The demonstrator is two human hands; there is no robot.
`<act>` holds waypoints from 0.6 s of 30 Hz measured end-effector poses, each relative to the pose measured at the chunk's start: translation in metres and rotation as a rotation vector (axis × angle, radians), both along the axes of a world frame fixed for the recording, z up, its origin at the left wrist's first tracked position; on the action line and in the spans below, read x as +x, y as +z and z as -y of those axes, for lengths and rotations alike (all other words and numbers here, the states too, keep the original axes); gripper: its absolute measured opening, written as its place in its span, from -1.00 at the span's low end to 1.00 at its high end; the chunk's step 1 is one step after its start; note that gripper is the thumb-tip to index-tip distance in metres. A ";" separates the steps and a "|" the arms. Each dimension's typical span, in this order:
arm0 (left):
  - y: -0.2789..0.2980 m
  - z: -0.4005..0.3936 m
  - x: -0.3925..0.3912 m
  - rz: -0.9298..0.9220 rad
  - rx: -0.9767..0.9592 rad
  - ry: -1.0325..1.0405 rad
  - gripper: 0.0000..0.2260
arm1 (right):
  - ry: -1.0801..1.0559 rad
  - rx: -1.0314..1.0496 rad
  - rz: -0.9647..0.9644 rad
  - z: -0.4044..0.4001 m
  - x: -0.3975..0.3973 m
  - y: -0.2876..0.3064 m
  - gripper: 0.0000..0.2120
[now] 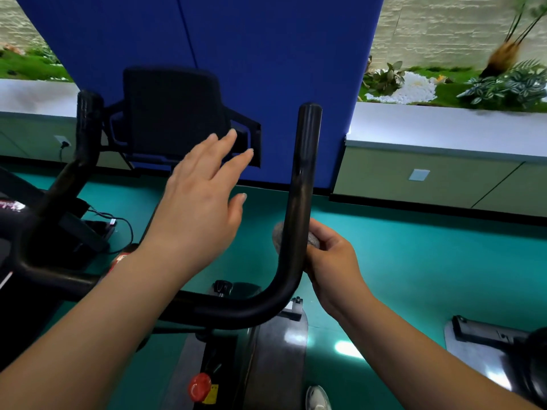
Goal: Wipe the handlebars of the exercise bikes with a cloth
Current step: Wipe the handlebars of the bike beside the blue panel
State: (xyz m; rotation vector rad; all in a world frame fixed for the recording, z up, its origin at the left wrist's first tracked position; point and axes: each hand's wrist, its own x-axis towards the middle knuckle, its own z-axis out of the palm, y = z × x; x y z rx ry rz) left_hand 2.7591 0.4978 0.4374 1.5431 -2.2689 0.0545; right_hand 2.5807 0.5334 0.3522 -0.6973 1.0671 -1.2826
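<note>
Here, right hand (331, 258) gripping cloth (278, 235) against handlebar (302, 184), left hand (201, 196) spread, hovering.

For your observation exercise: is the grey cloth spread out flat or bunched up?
Bunched up. The grey cloth shows only as a small wad gripped in the right hand, pressed round the black right handlebar tube.

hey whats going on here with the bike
A person is wiping an exercise bike's handlebar. Their right hand holds a small grey cloth wrapped against the right upright bar of the black handlebar, low down near its bend. The left hand hovers open in front of the console, fingers spread, touching nothing. A red knob shows on the frame below.
</note>
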 end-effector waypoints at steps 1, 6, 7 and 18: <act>0.002 0.003 -0.001 0.004 -0.009 0.005 -0.48 | 0.007 0.000 -0.002 0.004 -0.002 0.000 -0.59; 0.008 0.016 -0.006 0.049 -0.013 0.016 -0.43 | 0.035 -0.003 -0.019 0.023 -0.009 0.004 -0.56; 0.008 0.018 -0.008 0.055 -0.008 0.020 -0.42 | 0.036 -0.004 -0.023 0.027 -0.010 0.004 -0.55; 0.008 0.031 -0.014 0.073 0.046 0.036 -0.30 | 0.048 -0.057 -0.030 0.074 -0.023 0.015 -0.58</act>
